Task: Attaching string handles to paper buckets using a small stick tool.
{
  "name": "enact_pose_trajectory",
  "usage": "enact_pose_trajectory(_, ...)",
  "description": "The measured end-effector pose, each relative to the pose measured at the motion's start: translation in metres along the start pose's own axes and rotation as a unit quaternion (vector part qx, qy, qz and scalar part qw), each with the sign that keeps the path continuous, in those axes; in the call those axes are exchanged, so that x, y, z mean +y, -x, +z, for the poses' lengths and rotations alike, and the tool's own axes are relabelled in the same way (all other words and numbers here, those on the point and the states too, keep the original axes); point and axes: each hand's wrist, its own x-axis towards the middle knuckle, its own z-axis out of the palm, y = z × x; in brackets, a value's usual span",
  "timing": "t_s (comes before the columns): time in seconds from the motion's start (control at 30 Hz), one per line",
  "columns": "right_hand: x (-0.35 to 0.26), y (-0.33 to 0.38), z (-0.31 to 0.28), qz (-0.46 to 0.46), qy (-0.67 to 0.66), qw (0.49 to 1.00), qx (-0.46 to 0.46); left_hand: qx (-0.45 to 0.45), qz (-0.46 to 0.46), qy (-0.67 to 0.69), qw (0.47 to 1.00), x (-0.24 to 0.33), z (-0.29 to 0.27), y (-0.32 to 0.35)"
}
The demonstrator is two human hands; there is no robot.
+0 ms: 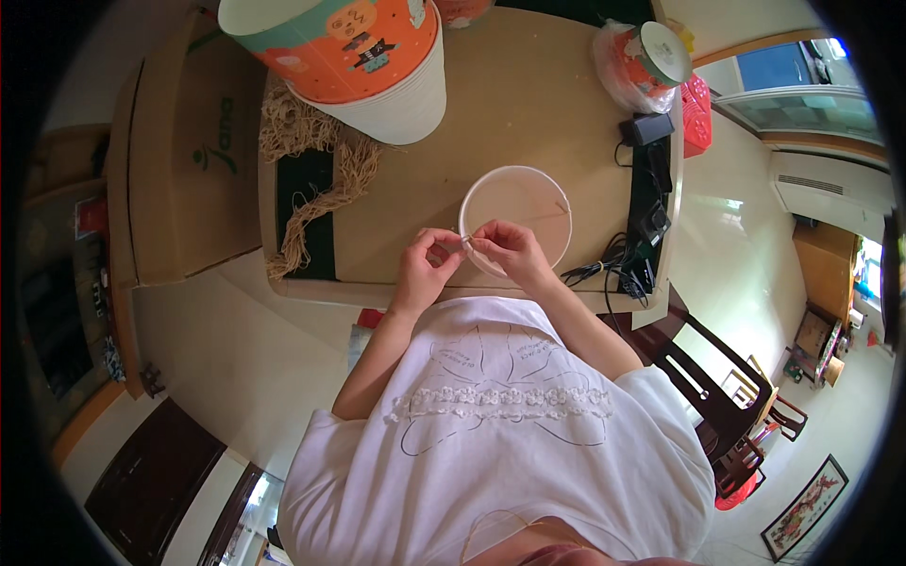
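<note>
A round white paper bucket (522, 203) stands open end up near the front edge of the table. Both hands meet at its near left rim. My left hand (425, 269) is outside the rim, with thumb and forefinger pinched together. My right hand (514, 250) reaches over the near rim, its fingertips also closed, almost touching the left ones. Whatever lies between the fingertips is too small to make out. A short tan cord end (562, 206) shows on the bucket's inner right wall. Loose tan cords (326, 203) lie in a tangled bunch on the left.
Nested paper buckets (396, 99), the top one orange and green, stand at the back left. Wrapped orange tubs (642, 66) and a red plastic basket (696, 115) are at the far right. Black adapters and cables (646, 226) line the right edge. A cardboard box (193, 160) stands left.
</note>
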Motion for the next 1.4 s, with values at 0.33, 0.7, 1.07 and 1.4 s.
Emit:
enact_pose_trajectory(0.33,-0.056,0.003,-0.012,-0.193,0.424,0.88,-0.089,-0.065,0.215,-0.207,0.952,0.029,-0.012,-0.023)
enact_pose_trajectory(0.7,-0.063,0.012,-0.02,-0.185,0.505,0.839,-0.085,-0.156,0.268,-0.449,0.838,0.034,0.005,-0.022)
enact_pose_trajectory(1.07,-0.061,0.017,-0.053,-0.259,0.527,0.809,-0.03,-0.174,0.247,-0.464,0.833,0.049,0.042,-0.053)
enact_pose_trajectory(1.4,-0.047,0.027,-0.059,-0.203,0.38,0.89,0.146,-0.125,0.135,-0.218,0.959,0.039,0.054,-0.057)
